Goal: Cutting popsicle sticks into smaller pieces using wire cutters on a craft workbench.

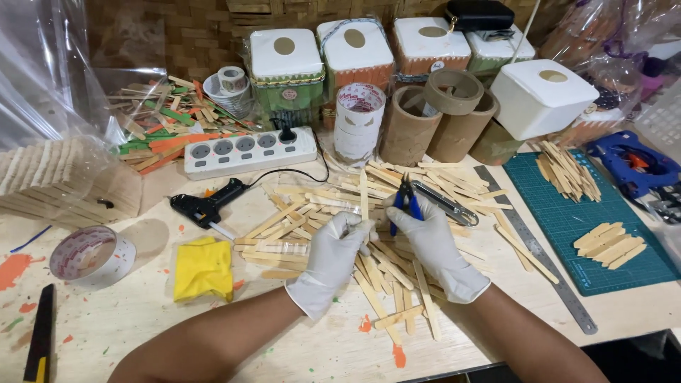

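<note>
Both my hands wear white gloves. My left hand (333,255) pinches a plain wooden craft stick (364,195) that stands upright above the table. Just to its right, my right hand (433,245) grips small blue-handled cutters (403,198), whose black jaws point up beside the stick. Under both hands lies a loose heap of wooden sticks (319,213) spread over the wooden table (142,312).
A black glue gun (206,206), a yellow cloth (203,268) and tape rolls (92,255) lie at left. A white power strip (248,150) sits behind. At right are a metal ruler (539,248) and a green cutting mat (589,220) with trimmed sticks. Cardboard tubes and boxes line the back.
</note>
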